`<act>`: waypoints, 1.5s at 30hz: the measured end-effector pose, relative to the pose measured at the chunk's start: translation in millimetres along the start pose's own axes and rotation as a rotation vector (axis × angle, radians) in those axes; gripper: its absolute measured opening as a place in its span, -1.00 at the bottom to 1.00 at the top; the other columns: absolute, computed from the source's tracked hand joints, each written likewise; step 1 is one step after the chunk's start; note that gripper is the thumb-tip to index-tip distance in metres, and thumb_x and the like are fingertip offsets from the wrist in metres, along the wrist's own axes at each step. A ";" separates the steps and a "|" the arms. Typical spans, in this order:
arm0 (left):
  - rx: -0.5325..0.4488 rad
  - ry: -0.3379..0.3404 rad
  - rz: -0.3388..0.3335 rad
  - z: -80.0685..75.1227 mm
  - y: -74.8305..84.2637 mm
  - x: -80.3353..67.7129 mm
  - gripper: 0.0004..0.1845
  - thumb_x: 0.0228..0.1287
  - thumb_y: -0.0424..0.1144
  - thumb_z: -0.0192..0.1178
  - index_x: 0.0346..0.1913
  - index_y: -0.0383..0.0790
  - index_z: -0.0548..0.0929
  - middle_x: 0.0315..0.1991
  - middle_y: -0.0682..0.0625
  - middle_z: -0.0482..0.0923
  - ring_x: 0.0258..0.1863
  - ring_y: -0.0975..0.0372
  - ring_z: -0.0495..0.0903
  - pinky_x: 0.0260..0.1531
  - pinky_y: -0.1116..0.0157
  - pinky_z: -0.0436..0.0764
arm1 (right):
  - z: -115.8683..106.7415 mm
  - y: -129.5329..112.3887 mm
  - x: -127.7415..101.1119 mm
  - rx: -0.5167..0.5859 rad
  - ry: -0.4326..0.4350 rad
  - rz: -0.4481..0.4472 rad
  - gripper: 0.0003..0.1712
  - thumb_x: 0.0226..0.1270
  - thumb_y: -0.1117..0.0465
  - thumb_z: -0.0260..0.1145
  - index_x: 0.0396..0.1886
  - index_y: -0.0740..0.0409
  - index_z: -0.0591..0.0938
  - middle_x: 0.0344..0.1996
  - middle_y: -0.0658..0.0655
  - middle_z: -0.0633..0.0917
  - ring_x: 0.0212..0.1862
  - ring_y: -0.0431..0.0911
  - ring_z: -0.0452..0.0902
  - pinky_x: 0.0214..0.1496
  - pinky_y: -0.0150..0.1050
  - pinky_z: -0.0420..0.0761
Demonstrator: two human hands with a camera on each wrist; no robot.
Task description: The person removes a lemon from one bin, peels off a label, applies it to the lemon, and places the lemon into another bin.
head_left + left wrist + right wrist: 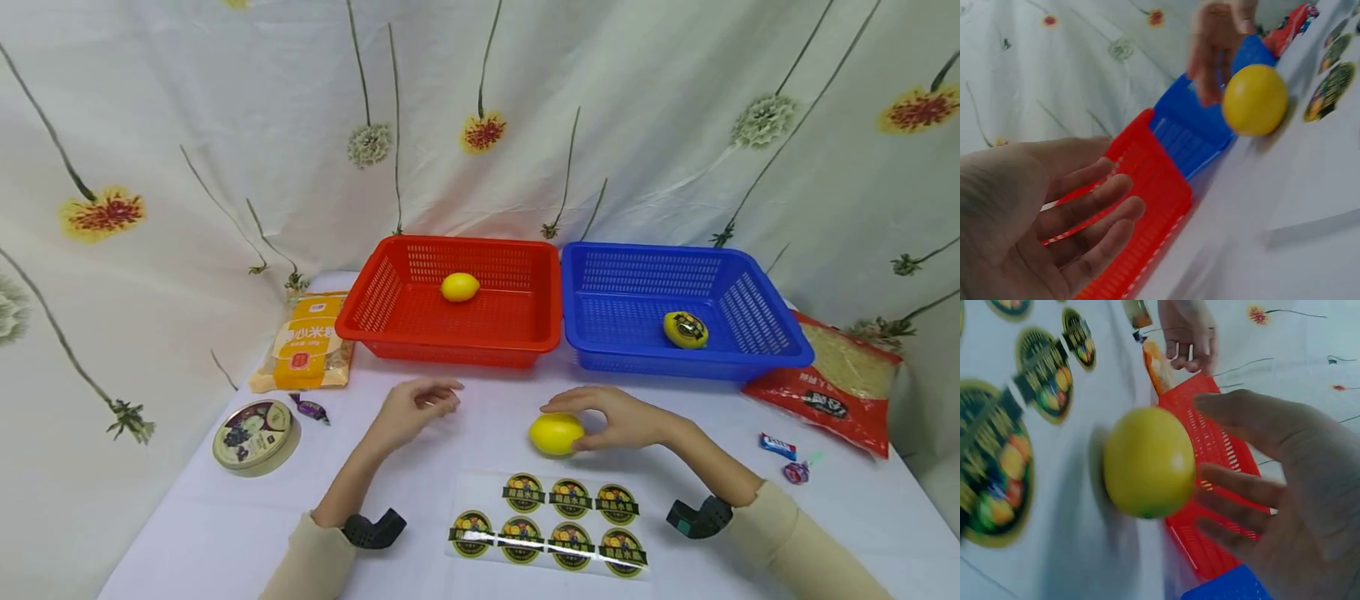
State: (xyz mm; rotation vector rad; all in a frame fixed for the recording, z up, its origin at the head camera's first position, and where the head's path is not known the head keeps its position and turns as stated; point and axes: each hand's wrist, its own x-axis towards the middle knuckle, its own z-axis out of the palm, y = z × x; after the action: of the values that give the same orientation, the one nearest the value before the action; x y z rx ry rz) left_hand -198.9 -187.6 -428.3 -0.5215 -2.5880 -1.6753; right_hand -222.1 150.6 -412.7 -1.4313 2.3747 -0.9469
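Note:
A plain yellow lemon lies on the white table in front of the baskets. My right hand cups it, with the thumb arched over the top and the fingers against its right side. To the left, my left hand hovers with relaxed fingers and holds nothing. A sheet of round fruit stickers lies near the front edge. The red basket holds another plain lemon. The blue basket holds a lemon with a sticker.
An orange rice bag, a round tin and a purple candy lie at the left. A red bag and two wrapped candies lie at the right. A flowered curtain hangs behind the baskets.

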 end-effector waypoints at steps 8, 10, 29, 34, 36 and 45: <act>0.220 -0.299 0.217 43.0 -8.7 -28.6 -0.51 0.02 0.07 0.33 -0.02 -0.13 0.65 -0.18 0.16 0.61 -0.24 0.33 0.54 -0.21 0.37 0.55 | 47.5 -24.2 -18.4 0.080 0.433 -0.062 -0.58 0.06 0.38 0.39 -0.01 0.21 0.60 -0.13 0.08 0.65 -0.11 -0.07 0.51 -0.12 -0.21 0.56; 0.259 -0.308 0.217 47.9 -12.8 -32.0 -0.50 -0.02 0.11 0.34 -0.04 -0.09 0.67 -0.20 0.22 0.58 -0.22 0.38 0.51 -0.19 0.38 0.53 | 63.3 -26.1 -18.9 0.115 0.471 -0.053 -0.63 0.06 0.42 0.38 -0.07 0.24 0.62 -0.22 0.10 0.67 -0.22 -0.08 0.52 -0.23 -0.24 0.57; 0.028 -0.199 0.135 59.8 -5.2 -34.7 -0.81 0.03 -0.33 0.36 -0.23 -0.22 0.73 -0.36 0.09 0.63 -0.30 0.34 0.56 -0.22 0.36 0.59 | 104.8 -28.2 -0.1 0.006 0.571 0.055 -0.72 0.08 0.22 0.42 -0.15 0.06 0.70 -0.39 -0.14 0.58 -0.39 -0.29 0.42 -0.43 -0.46 0.52; -0.012 -0.187 0.129 62.1 -1.5 -36.3 -0.83 0.04 -0.35 0.35 -0.25 -0.25 0.73 -0.37 0.07 0.64 -0.30 0.32 0.57 -0.24 0.35 0.60 | 105.8 -29.0 -0.2 0.048 0.580 0.065 -0.79 0.06 0.27 0.42 -0.25 0.03 0.71 -0.40 -0.17 0.59 -0.41 -0.29 0.40 -0.45 -0.45 0.49; -0.013 -0.176 0.129 64.6 -9.5 -36.3 -0.83 0.05 -0.32 0.35 -0.24 -0.20 0.74 -0.36 0.10 0.64 -0.30 0.32 0.57 -0.24 0.35 0.60 | 105.9 -29.2 -0.3 0.075 0.585 0.067 -0.80 0.06 0.28 0.42 -0.27 0.02 0.72 -0.41 -0.17 0.60 -0.42 -0.29 0.40 -0.45 -0.44 0.49; -0.037 -0.175 0.166 67.7 -23.0 -37.6 -0.79 0.09 -0.13 0.33 -0.19 -0.07 0.74 -0.36 0.18 0.63 -0.29 0.29 0.59 -0.23 0.33 0.60 | 105.9 -31.7 -2.2 0.260 0.529 0.159 -0.84 0.07 0.29 0.41 -0.30 0.02 0.71 -0.42 -0.08 0.64 -0.44 -0.20 0.43 -0.44 -0.38 0.48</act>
State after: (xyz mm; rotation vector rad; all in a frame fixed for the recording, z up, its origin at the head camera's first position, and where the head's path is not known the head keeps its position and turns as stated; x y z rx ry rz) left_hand -158.7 -146.0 -484.7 -0.8960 -2.5474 -1.6963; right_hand -147.2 98.3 -475.0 -0.9650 2.5268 -1.6813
